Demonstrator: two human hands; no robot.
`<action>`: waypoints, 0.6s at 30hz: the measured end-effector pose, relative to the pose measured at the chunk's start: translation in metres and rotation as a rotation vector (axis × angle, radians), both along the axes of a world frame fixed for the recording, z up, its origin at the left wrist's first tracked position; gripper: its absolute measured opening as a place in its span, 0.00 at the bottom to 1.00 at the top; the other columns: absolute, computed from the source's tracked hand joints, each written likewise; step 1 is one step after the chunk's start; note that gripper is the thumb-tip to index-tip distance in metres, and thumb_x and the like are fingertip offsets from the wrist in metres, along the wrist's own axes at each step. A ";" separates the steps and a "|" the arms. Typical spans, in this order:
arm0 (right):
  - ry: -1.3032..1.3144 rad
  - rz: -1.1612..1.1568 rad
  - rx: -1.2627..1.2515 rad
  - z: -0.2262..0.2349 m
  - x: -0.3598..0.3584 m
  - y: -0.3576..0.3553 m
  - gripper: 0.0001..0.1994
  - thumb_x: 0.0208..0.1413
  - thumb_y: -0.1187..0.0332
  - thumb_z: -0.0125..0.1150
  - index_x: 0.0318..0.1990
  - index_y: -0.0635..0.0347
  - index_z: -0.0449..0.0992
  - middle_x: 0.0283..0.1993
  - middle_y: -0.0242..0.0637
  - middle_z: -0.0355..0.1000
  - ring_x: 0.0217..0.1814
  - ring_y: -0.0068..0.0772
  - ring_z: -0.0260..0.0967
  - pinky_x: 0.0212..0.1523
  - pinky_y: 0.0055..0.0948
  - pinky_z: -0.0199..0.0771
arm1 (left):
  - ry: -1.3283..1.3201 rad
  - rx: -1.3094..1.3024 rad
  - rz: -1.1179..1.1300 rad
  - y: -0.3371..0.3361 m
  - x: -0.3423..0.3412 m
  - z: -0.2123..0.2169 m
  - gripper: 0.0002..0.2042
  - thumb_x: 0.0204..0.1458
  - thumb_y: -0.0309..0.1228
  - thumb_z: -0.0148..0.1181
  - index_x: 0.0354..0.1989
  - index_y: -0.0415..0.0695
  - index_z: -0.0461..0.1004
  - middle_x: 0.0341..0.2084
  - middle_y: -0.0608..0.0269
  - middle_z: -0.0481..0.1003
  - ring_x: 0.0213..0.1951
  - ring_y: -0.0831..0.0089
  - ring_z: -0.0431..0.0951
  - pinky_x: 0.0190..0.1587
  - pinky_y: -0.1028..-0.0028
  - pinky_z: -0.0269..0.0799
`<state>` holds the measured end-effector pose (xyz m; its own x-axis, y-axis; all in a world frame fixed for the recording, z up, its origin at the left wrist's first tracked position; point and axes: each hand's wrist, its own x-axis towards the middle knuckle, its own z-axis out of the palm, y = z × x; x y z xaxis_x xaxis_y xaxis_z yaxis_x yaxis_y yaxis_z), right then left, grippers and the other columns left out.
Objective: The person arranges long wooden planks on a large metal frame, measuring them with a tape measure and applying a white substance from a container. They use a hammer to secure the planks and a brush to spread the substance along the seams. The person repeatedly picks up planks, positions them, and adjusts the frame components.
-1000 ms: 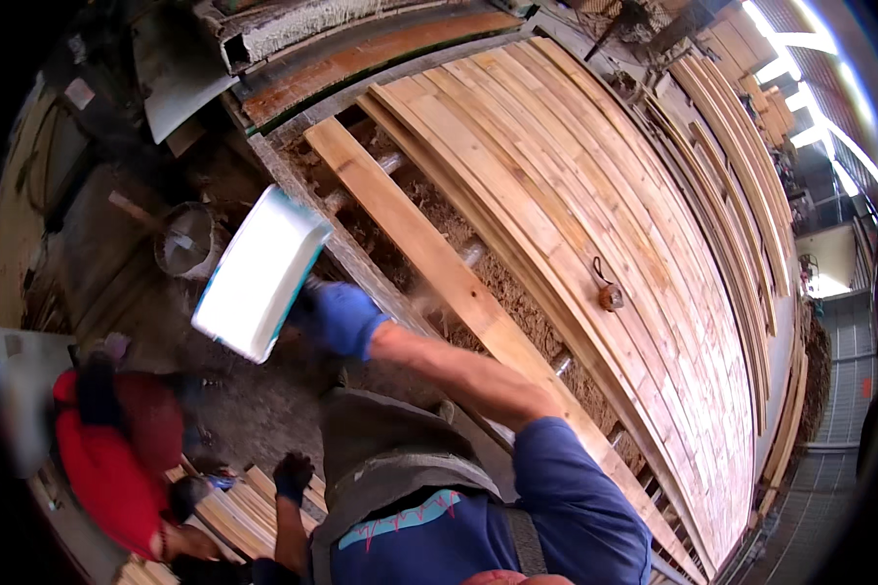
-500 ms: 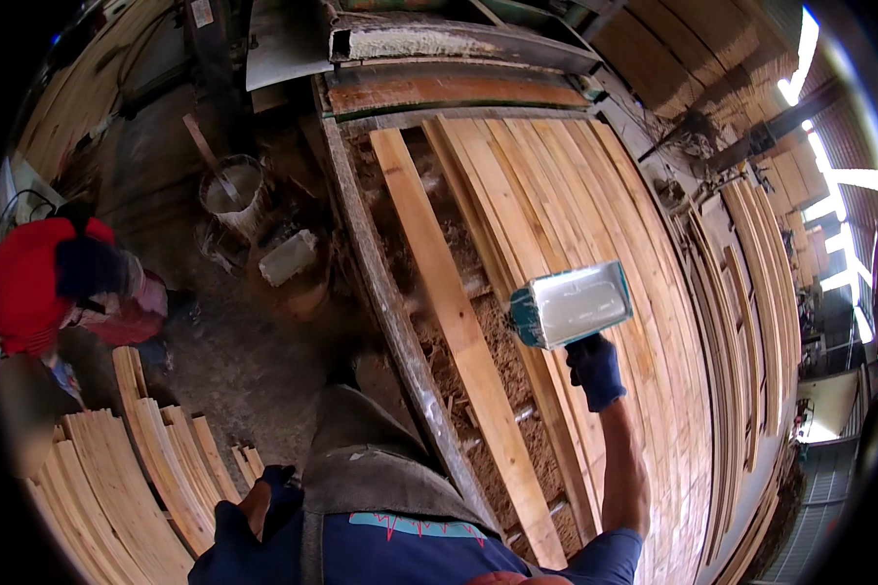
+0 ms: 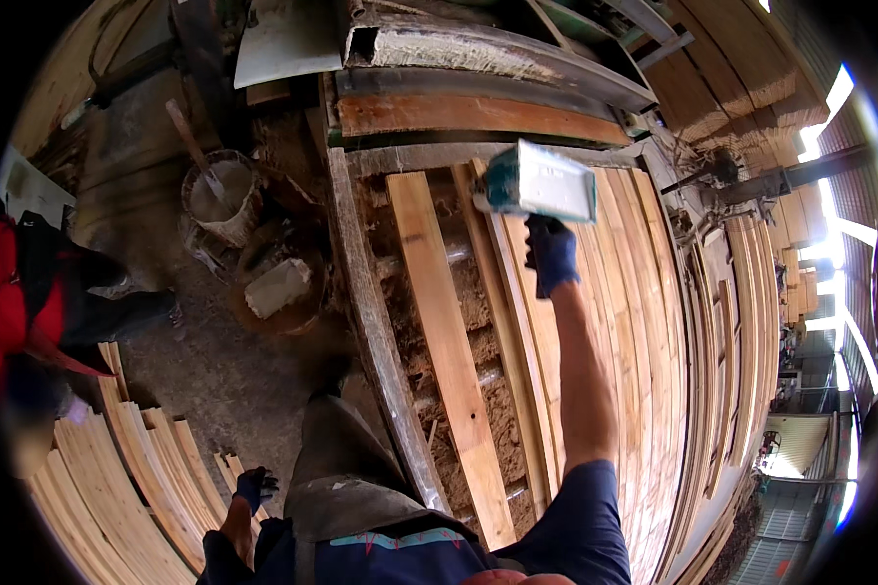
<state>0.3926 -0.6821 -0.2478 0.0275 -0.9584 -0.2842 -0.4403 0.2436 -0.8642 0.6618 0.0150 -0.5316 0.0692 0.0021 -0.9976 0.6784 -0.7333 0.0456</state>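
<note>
My right hand, in a dark glove, grips a teal box-shaped applicator coated inside with a white paste. It is held tilted over the far end of a row of pale wooden boards laid side by side. To their left, one separate board lies across the bed, apart from the row. My left hand, gloved too, hangs low at my side with its fingers apart and nothing in it. It is nearest to a stack of wooden strips.
A bucket of white paste with a stick stands on the floor at left, near a whitish block. A person in red is at the left edge. A metal rail borders the bed; more strips lie at right.
My right hand has carried the applicator forward toward the far end of the boards and tilted it. My left hand's fingers have spread. The person in red has shifted, and my view has turned.
</note>
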 end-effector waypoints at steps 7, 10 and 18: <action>-0.035 0.016 -0.074 0.005 0.058 -0.056 0.16 0.56 0.51 0.59 0.32 0.55 0.72 0.21 0.31 0.67 0.15 0.22 0.61 0.14 0.25 0.65 | 0.055 0.058 0.062 0.006 0.009 0.011 0.18 0.58 0.47 0.50 0.47 0.47 0.73 0.35 0.57 0.78 0.38 0.60 0.77 0.44 0.60 0.71; 0.006 0.096 -0.062 0.010 0.043 -0.038 0.15 0.58 0.54 0.57 0.33 0.57 0.72 0.20 0.30 0.66 0.15 0.22 0.60 0.15 0.25 0.65 | 0.035 -0.006 0.013 0.010 0.006 0.000 0.18 0.58 0.49 0.50 0.47 0.50 0.73 0.37 0.60 0.78 0.38 0.62 0.77 0.45 0.60 0.67; 0.557 0.334 -0.192 0.034 -0.085 0.107 0.17 0.58 0.55 0.49 0.41 0.59 0.76 0.40 0.54 0.74 0.45 0.59 0.71 0.44 0.48 0.70 | 0.023 -0.127 -0.074 -0.012 -0.007 -0.009 0.21 0.57 0.49 0.51 0.50 0.46 0.70 0.43 0.57 0.76 0.38 0.62 0.77 0.47 0.62 0.68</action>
